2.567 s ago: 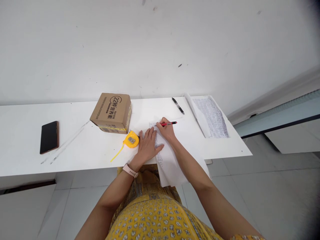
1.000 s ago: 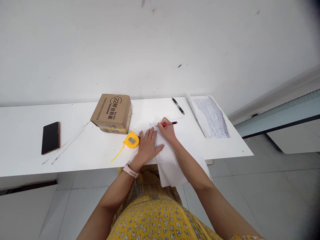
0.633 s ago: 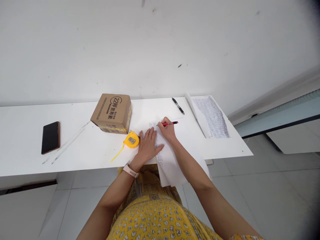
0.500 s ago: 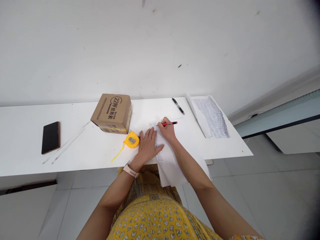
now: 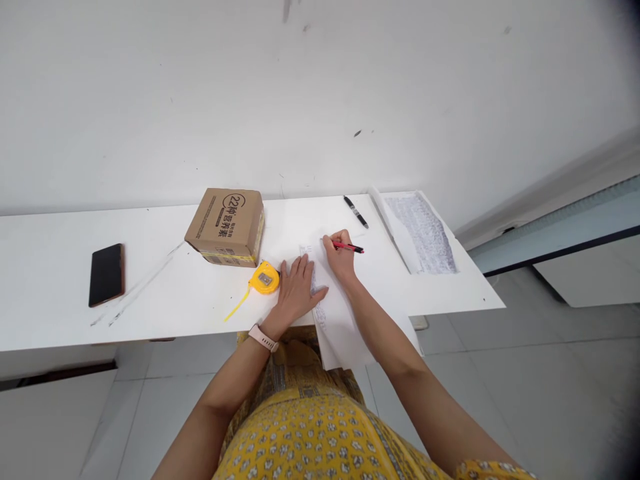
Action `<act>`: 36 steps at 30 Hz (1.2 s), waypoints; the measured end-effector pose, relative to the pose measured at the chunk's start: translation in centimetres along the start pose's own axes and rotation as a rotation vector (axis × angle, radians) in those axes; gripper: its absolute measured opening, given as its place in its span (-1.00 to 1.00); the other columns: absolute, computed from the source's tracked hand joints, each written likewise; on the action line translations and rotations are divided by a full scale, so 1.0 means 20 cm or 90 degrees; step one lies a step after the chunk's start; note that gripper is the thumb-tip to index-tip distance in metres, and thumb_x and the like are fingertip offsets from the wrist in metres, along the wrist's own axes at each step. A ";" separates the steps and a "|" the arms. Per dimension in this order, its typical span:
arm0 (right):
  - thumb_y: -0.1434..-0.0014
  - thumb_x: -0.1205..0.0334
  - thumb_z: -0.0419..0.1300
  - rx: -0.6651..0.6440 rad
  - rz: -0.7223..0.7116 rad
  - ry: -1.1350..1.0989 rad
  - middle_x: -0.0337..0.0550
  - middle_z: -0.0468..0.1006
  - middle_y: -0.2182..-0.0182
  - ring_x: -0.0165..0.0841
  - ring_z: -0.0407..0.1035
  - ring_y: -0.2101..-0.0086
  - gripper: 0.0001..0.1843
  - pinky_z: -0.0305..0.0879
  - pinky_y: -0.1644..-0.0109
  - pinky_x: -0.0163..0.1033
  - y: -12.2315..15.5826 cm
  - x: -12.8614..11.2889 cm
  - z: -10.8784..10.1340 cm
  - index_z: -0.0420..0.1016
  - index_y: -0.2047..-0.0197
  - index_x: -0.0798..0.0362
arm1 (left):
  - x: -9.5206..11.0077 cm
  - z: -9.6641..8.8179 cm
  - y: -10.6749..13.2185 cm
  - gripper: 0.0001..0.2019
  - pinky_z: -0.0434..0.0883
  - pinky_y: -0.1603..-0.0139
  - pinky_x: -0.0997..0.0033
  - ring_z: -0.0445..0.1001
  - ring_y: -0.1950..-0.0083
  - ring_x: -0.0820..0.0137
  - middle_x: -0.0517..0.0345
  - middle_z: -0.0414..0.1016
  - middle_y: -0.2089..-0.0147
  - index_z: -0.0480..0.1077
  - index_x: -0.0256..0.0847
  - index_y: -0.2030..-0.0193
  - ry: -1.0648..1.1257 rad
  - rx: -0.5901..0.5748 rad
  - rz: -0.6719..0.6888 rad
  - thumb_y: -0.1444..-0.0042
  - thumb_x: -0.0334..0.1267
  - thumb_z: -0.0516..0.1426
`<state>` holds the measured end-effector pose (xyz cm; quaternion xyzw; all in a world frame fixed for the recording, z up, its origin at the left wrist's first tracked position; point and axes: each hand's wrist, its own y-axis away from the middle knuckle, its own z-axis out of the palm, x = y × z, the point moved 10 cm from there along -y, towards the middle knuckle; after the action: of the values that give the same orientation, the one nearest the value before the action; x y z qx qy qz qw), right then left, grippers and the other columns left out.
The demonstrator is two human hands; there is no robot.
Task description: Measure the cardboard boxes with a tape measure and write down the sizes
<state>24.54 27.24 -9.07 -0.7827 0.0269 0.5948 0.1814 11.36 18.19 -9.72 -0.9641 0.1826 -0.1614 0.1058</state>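
My right hand (image 5: pixel 341 257) is closed around a red pen (image 5: pixel 350 247), its tip over the upper part of a sheet of paper (image 5: pixel 340 320). Handwriting runs down the sheet's left side, and its lower end hangs past the table's front edge. With fingers spread flat, my left hand (image 5: pixel 296 290) rests on the table and the left margin of the paper. Just left of those fingers lies a yellow tape measure (image 5: pixel 265 277) with a short piece of its blade pulled out.
A brown cardboard box (image 5: pixel 227 227) stands behind the tape measure on the white table (image 5: pixel 165 227). Far left lies a black phone (image 5: pixel 107 275). A black pen (image 5: pixel 355 211) is near the wall, and paper covered in writing (image 5: pixel 423 233) lies at the right.
My right hand has shifted slightly to the right with the red pen, uncovering a bit of writing at the top of the sheet. My left hand stays in place.
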 end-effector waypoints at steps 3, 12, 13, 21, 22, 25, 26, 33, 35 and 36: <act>-0.24 0.15 0.10 -0.042 -0.112 0.102 -0.19 0.42 0.33 -0.30 0.31 0.30 -0.90 0.23 0.17 -0.17 0.00 -0.07 -0.05 0.32 0.27 -0.02 | 0.02 -0.13 0.09 -0.70 0.26 -0.33 -0.01 0.36 -0.29 0.06 -0.16 0.48 -0.24 0.45 -0.26 -0.10 0.021 0.095 0.041 -0.30 -0.23 0.10; -0.16 0.52 -0.06 -0.183 -0.210 0.480 0.10 0.49 0.19 -0.08 0.31 0.16 -0.53 0.24 0.23 -0.09 0.11 -0.02 -0.16 0.53 0.02 0.02 | -0.43 -0.38 0.36 -0.49 0.31 -0.22 -0.10 0.33 -0.28 -0.06 -0.31 0.39 -0.25 0.28 -0.25 -0.23 0.047 0.208 -0.258 -0.14 -0.21 0.22; -0.18 0.51 -0.07 -0.178 -0.215 0.484 0.12 0.50 0.17 -0.07 0.32 0.14 -0.52 0.26 0.19 -0.07 0.13 -0.05 -0.16 0.53 -0.03 0.03 | -0.46 -0.37 0.36 -0.44 0.33 -0.20 -0.11 0.36 -0.24 -0.07 -0.30 0.42 -0.21 0.26 -0.25 -0.24 0.078 0.198 -0.272 -0.11 -0.21 0.25; -0.37 0.01 -0.02 -0.369 -0.012 0.019 -0.03 0.63 0.16 -0.21 0.47 0.15 -0.60 0.36 0.06 -0.11 0.36 -0.31 0.11 0.58 0.05 0.01 | -0.39 -0.32 0.38 -0.34 0.45 -0.02 0.13 0.57 0.08 0.21 -0.01 0.56 0.10 0.16 -0.20 -0.28 0.725 0.106 -0.321 -0.11 -0.01 0.24; -0.37 -0.08 -0.03 -0.426 0.041 -0.043 -0.04 0.64 0.16 -0.23 0.48 0.16 -0.54 0.37 0.08 -0.13 0.41 -0.32 0.18 0.59 0.05 0.02 | -0.35 -0.35 0.39 -0.34 0.44 -0.02 0.15 0.57 0.10 0.23 0.03 0.56 0.13 0.17 -0.20 -0.27 0.772 0.091 -0.309 -0.12 0.02 0.24; -0.34 -0.27 -0.05 -0.540 0.124 -0.153 -0.04 0.63 0.20 -0.27 0.47 0.21 -0.39 0.37 0.17 -0.19 0.53 -0.39 0.33 0.60 0.08 0.04 | -0.30 -0.44 0.43 -0.30 0.42 0.00 0.18 0.55 0.15 0.27 0.08 0.54 0.17 0.20 -0.18 -0.26 0.817 0.075 -0.294 -0.06 0.07 0.29; -0.32 -0.30 -0.03 -0.555 0.130 -0.163 -0.05 0.63 0.24 -0.28 0.45 0.24 -0.37 0.36 0.21 -0.20 0.55 -0.41 0.35 0.61 0.11 0.04 | -0.30 -0.46 0.45 -0.28 0.42 0.01 0.20 0.55 0.16 0.27 0.09 0.54 0.17 0.20 -0.18 -0.25 0.826 0.074 -0.294 -0.04 0.08 0.31; -0.17 -0.12 0.30 -0.611 0.050 -0.155 -0.24 0.44 0.48 -0.38 0.25 0.43 -0.64 0.22 0.35 -0.23 0.50 -0.57 0.42 0.46 0.36 0.03 | -0.33 -0.53 0.60 -0.25 0.42 -0.01 0.23 0.55 0.12 0.25 0.04 0.55 0.11 0.22 -0.16 -0.26 0.872 0.097 -0.300 -0.01 0.08 0.36; -0.09 -0.05 0.37 -0.581 0.014 -0.174 -0.26 0.42 0.50 -0.40 0.22 0.45 -0.66 0.18 0.37 -0.24 0.36 -0.66 0.41 0.45 0.38 0.04 | -0.35 -0.55 0.66 -0.26 0.44 -0.02 0.23 0.55 0.05 0.20 -0.01 0.56 0.05 0.26 -0.15 -0.27 0.888 0.103 -0.309 0.00 0.07 0.36; -0.07 -0.04 0.38 -0.551 0.001 -0.184 -0.26 0.42 0.50 -0.41 0.23 0.45 -0.66 0.18 0.36 -0.24 0.26 -0.71 0.41 0.45 0.40 0.05 | -0.35 -0.55 0.69 -0.26 0.45 -0.01 0.21 0.55 0.02 0.17 -0.04 0.56 0.02 0.28 -0.14 -0.27 0.904 0.094 -0.315 0.00 0.06 0.37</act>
<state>11.55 22.55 1.14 -0.6953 -0.2489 0.6547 -0.1609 -3.09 6.64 -5.02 -0.6318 -0.0265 -0.7746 -0.0120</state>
